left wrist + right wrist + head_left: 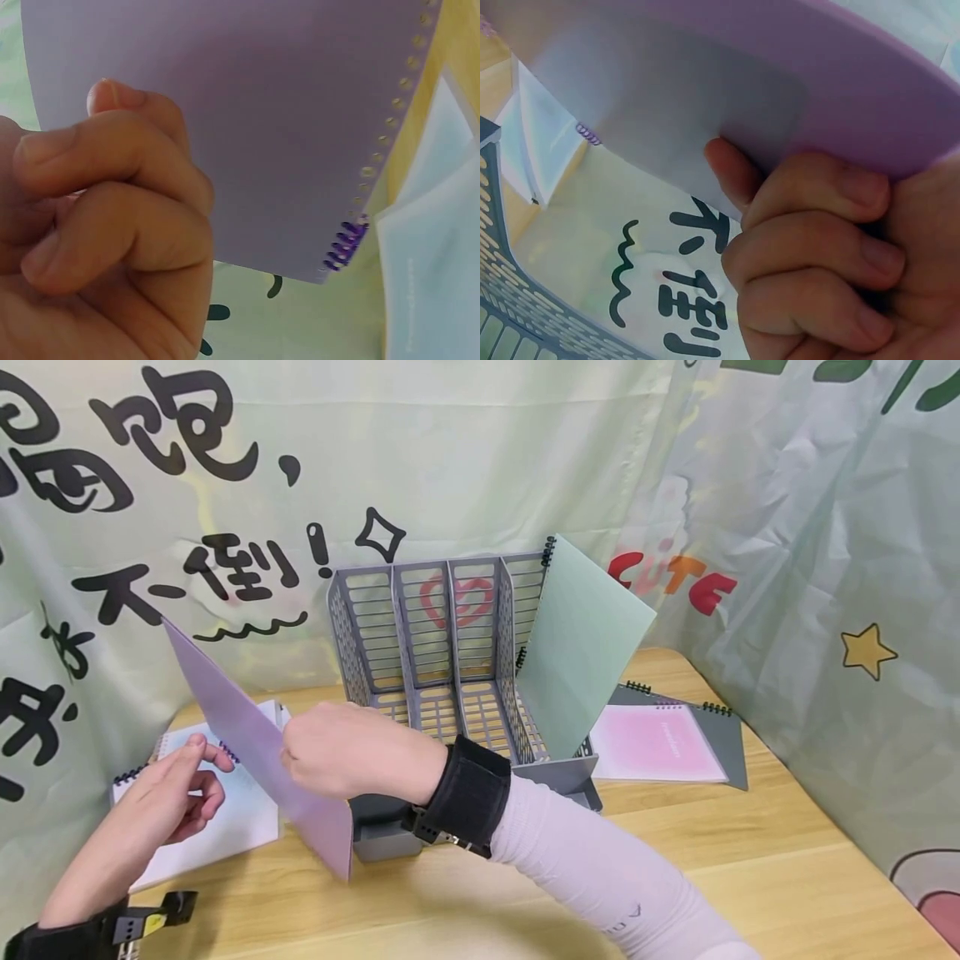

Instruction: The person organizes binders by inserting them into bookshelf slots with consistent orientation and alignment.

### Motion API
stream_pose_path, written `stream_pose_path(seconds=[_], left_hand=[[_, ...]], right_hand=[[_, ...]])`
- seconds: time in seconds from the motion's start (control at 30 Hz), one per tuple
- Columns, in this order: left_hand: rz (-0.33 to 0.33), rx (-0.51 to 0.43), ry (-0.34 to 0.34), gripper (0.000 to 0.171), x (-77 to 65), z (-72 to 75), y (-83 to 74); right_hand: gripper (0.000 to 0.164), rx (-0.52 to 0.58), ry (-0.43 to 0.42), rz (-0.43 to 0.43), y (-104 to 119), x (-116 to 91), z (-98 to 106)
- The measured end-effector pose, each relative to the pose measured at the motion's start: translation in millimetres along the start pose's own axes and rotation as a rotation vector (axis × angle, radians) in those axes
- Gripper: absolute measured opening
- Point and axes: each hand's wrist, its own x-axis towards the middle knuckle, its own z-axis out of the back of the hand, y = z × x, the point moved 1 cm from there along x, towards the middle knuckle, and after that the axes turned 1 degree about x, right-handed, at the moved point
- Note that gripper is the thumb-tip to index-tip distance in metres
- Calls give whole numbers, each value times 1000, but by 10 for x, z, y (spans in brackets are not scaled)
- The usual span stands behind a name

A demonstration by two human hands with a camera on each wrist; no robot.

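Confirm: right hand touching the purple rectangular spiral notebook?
Touching. Right wrist view: the right hand grips the purple spiral notebook, fingers against its cover.

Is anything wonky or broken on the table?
I see no spills or breaks. The green notebook leans right in the rightmost compartment of the gray rack instead of standing straight. Nearby, the pink notebook lies crookedly on a dark gray notebook, so that pile looks messy. The purple notebook tilts too, but the right hand holds it.
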Motion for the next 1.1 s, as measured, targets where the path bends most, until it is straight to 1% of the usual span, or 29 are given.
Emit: stream_pose_path(seconds=[0.23,0.37,0.5,0.63,0.87,1.1], left_hand=[[6,10,-6,52,9,6,17],[4,14,-9,53,10,4,24],[22,6,-3,55,28,17,30],[29,10,1,56,38,24,38],[27,14,-4,55,38,16,49],[13,37,-9,52,44,2,53]], right_hand=[[40,-27,-48,0,-45,-61,-9],[40,-36,-64,17,-72,-88,1],[39,-53,-84,37,-100,-114,28],[39,-68,-122,56,-127,-151,44],[42,-36,-149,49,-173,-212,64],[41,-34,-187,55,-214,-258,73]])
